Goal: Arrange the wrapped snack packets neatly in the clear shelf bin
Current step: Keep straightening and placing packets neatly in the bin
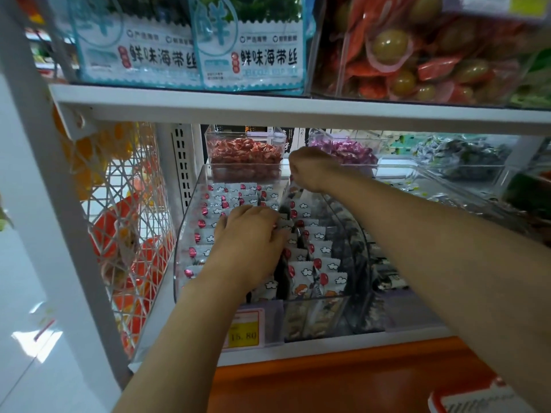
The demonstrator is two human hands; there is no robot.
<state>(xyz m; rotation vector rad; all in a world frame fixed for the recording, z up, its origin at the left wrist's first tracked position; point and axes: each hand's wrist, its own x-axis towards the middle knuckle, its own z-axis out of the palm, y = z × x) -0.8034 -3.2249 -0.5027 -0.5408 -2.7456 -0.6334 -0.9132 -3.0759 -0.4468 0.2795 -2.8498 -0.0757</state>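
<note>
A clear shelf bin (182, 234) on the lower shelf holds several white snack packets (310, 248) with red balloon and cloud prints, standing in two rows. My left hand (250, 236) lies over the left row, fingers spread and pressing the packets' tops near the gap between the rows. My right hand (310, 168) is at the far end of the bin above the right row, fingers curled downward; what they grip is hidden behind the hand.
Behind the bin stand clear boxes of red candies (244, 156) and purple candies (346, 152). The shelf above (298, 111) hangs low over the hands. A wire mesh side panel (125, 219) is at left, a yellow price tag (243, 332) at the shelf's front edge.
</note>
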